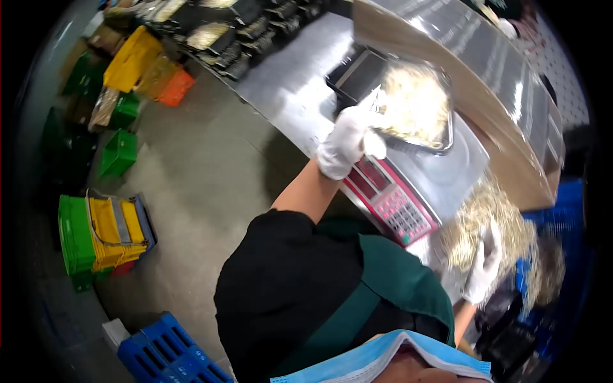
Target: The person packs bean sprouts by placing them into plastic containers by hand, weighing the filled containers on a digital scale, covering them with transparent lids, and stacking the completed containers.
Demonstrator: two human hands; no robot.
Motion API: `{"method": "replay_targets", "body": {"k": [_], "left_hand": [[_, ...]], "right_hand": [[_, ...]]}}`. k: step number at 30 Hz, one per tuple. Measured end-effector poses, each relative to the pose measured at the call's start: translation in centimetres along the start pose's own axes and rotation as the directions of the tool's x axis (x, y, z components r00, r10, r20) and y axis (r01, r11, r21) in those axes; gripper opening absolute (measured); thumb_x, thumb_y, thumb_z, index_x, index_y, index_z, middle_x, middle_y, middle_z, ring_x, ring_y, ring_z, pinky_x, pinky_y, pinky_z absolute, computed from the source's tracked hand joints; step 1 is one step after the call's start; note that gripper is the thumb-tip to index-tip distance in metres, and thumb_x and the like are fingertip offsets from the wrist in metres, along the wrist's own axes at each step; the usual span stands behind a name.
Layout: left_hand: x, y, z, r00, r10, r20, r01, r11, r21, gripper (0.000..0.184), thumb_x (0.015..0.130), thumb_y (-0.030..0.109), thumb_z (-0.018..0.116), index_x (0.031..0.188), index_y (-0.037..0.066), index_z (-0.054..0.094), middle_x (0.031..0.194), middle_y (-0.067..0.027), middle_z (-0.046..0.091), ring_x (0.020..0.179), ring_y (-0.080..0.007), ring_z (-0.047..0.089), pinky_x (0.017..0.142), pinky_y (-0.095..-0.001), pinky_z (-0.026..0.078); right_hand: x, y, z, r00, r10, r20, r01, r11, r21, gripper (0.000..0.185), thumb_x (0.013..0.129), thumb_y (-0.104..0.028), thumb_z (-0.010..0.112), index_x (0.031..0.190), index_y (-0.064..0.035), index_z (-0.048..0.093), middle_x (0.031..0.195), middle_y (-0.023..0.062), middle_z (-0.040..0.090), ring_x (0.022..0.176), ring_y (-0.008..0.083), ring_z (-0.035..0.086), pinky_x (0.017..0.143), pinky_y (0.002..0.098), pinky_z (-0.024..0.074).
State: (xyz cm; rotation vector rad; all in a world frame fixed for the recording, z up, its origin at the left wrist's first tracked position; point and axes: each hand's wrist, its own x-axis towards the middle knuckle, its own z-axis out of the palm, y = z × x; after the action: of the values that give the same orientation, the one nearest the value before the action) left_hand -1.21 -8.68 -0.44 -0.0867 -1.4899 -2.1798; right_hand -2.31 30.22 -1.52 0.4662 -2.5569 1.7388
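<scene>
My left hand (351, 140), in a white glove, is closed on the near left edge of a black tray (440, 150) filled with pale, thin strands that look like sprouts. The tray is over the steel pan of a red and white digital scale (402, 210); I cannot tell whether it touches the pan. My right hand (486, 263), also gloved, has its fingers stretched out against a loose pile of the same strands (476, 217) right of the scale. Nothing is visibly gripped in it.
Dark trays (364, 73) lie behind the left hand. Filled packs (223, 48) are stacked at the table's far end. A cardboard box (447, 70) borders the scale. A blue crate (568, 223) stands right, coloured crates (102, 233) and a blue pallet (169, 351) left. Another person (511, 19) is partly visible.
</scene>
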Motion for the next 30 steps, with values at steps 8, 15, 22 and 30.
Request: {"method": "replay_targets", "body": {"k": [8,15,22,30], "left_hand": [[13.5,11.8,-16.6,0.916,0.086,-0.392,-0.004,0.979,0.204,0.024,0.084,0.015,0.059,0.089,-0.008,0.066,0.061,-0.0121,0.064,0.052,-0.0202,0.061,0.05,-0.0285,0.049],[30.0,14.6,-22.2,0.897,0.208,-0.391,-0.118,0.963,0.241,0.048,0.092,0.041,0.057,0.106,-0.004,0.059,0.097,-0.0161,0.068,0.072,-0.022,0.066,0.062,-0.0302,0.053],[22.9,5.6,-18.8,0.917,-0.001,-0.399,0.191,0.88,0.435,0.014,0.078,0.014,0.058,0.076,0.002,0.065,0.07,-0.0044,0.061,0.054,-0.013,0.056,0.048,-0.0246,0.044],[7.3,-1.0,-3.0,0.957,-0.117,0.265,-0.134,0.632,0.763,0.04,0.085,0.024,0.061,0.12,0.004,0.055,0.106,-0.0142,0.061,0.092,-0.0228,0.061,0.077,-0.0344,0.05]], "right_hand": [[-1.4,3.7,1.0,0.95,0.301,-0.079,-0.295,0.952,0.074,0.044,0.092,0.002,0.051,0.135,0.0001,0.043,0.135,0.0115,0.05,0.119,0.0182,0.051,0.102,0.0317,0.0399],[1.2,0.1,3.8,0.981,0.195,-0.003,-0.193,0.966,-0.17,0.051,0.089,0.004,0.053,0.138,-0.0021,0.04,0.135,0.0124,0.05,0.118,0.0194,0.053,0.099,0.0315,0.043],[-3.5,3.7,-4.7,0.964,0.042,-0.264,-0.179,0.835,-0.521,0.056,0.084,0.006,0.058,0.137,-0.0002,0.042,0.141,0.0166,0.043,0.128,0.0279,0.045,0.108,0.0365,0.0357],[-9.7,7.5,-20.5,0.64,0.129,-0.757,-0.751,-0.104,-0.653,0.041,0.096,-0.021,0.049,0.131,-0.0001,0.048,0.127,0.0216,0.055,0.113,0.0352,0.056,0.095,0.0382,0.0443]]}}
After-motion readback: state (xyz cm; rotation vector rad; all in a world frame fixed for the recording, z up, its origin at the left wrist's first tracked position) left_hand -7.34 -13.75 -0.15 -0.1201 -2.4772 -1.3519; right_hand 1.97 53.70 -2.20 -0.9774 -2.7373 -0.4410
